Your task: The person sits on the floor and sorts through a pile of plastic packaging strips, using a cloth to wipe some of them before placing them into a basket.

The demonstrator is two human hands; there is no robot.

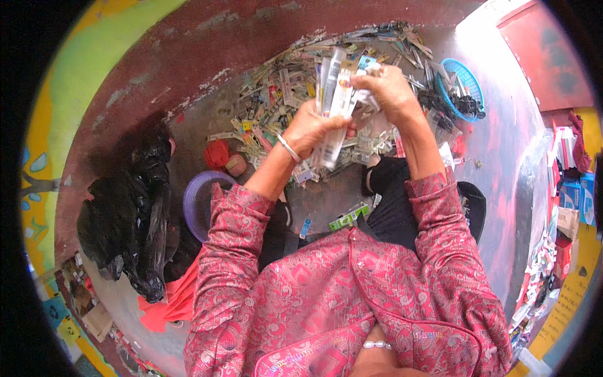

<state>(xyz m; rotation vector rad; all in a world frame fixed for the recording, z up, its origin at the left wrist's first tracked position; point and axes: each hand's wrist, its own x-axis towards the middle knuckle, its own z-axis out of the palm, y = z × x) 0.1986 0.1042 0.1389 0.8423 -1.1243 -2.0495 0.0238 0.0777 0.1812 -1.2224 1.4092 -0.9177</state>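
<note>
My left hand (306,131), with a pale bangle at the wrist, grips a bundle of long, slim transparent plastic packages (341,94) with printed inserts. They stand nearly upright, tilted a little. My right hand (394,94) is closed at the upper right of the bundle, thumb and fingers pinching a package there. Some whitish plastic, blurred, shows beneath its fingers. Beyond both hands a loose heap of similar slim packages (270,107) spreads over the floor against the wall. What the packages contain is too small to tell.
A blue plastic basket (475,85) with dark items stands at the far right. To my left are a purple basin (196,204), a black plastic bag (135,207), a red bag (179,295) and a red bundle (217,154). A green package (350,217) lies between my legs.
</note>
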